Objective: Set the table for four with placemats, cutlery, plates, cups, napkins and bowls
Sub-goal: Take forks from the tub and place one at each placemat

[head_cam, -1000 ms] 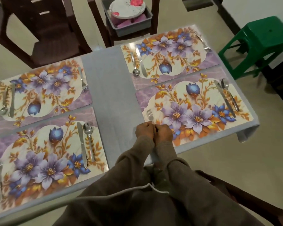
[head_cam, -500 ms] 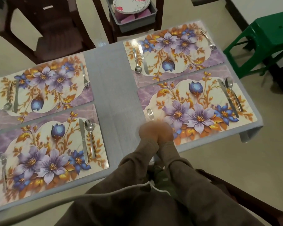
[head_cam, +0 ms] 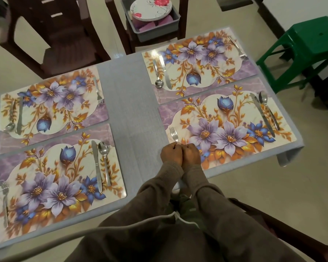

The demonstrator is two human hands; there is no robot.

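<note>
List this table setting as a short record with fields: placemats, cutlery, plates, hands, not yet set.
placemats: four floral placemats on the grey table
cutlery: fork, knife and spoon on each; near-right fork lies just ahead of the hands
plates: stack of plates in a grey bin on the far chair
hands: left hand and right hand, knuckles together, fingers curled; whether they hold anything is unclear
not yet set: plates, cups, napkins, bowls

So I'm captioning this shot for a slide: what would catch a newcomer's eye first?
Four floral placemats in purple and gold cover the grey table, each with a knife, spoon and fork. At the near edge, the left hand and right hand sit fist to fist over the handle of a fork. Beyond the table, flowered plates wait in a grey tub.
</note>
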